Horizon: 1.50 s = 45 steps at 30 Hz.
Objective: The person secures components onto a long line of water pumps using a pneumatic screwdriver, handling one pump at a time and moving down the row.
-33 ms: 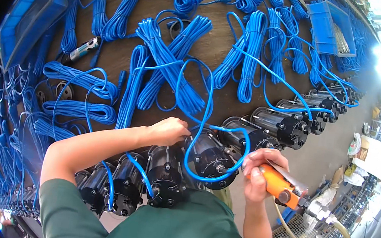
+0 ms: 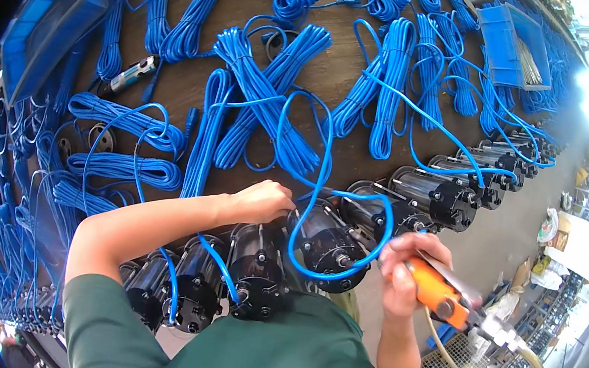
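My right hand (image 2: 408,270) is closed round an orange air tool (image 2: 436,292) with a metal lever and a pale hose behind it. The tool is slightly blurred; its front end is hidden by my fingers. Just left of it, a loop of blue cable (image 2: 293,240) hangs over a clear cylinder with a black end cap (image 2: 334,252). At that cylinder's far end my left hand (image 2: 266,202) rests with fingers curled, and what they grip is hidden. Beside it, under my left forearm, lies another clear cylinder with a black cap (image 2: 255,287).
More capped cylinders (image 2: 438,195) run in a row along the table edge (image 2: 378,167), some with cables attached. Bundled blue cables (image 2: 268,99) cover much of the brown table. Blue bins (image 2: 51,25) stand at the far left and far right. A small cordless tool (image 2: 132,75) lies among the bundles.
My right hand and the orange air tool have shifted slightly to the right and nearer to me. My left hand stays at the cylinder's far end.
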Each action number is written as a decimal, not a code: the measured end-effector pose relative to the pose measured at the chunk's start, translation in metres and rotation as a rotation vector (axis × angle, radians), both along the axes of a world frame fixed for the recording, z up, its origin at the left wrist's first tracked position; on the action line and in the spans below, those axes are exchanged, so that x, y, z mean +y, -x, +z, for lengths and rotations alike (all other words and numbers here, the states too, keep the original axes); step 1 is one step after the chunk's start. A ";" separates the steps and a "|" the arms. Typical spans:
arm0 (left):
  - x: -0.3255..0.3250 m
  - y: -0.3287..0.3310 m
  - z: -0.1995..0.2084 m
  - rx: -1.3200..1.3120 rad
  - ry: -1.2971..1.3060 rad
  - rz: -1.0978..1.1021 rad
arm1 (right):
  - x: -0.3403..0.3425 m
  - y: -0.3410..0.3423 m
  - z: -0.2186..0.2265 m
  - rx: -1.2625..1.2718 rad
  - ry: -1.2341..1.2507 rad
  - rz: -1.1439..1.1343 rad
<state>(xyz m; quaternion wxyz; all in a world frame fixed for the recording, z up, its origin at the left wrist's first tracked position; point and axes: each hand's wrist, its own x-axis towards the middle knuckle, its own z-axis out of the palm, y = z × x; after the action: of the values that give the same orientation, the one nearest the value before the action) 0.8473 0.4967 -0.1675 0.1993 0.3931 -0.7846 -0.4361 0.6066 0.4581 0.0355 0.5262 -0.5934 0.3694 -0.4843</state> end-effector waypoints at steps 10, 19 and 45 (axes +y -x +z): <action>0.004 0.004 -0.008 0.156 0.071 -0.002 | 0.013 -0.025 0.077 -0.187 0.144 0.403; 0.009 0.005 -0.014 0.077 0.094 -0.058 | 0.027 -0.059 0.010 0.115 0.224 0.476; 0.147 0.186 0.215 0.227 0.847 1.413 | 0.004 -0.062 -0.015 -0.045 -0.052 0.716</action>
<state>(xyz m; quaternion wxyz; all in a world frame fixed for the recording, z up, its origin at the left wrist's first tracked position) 0.6617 0.6439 0.0474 0.6351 0.6387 -0.4256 0.0869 0.6682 0.4626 0.0203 0.6856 -0.6607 0.1384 -0.2726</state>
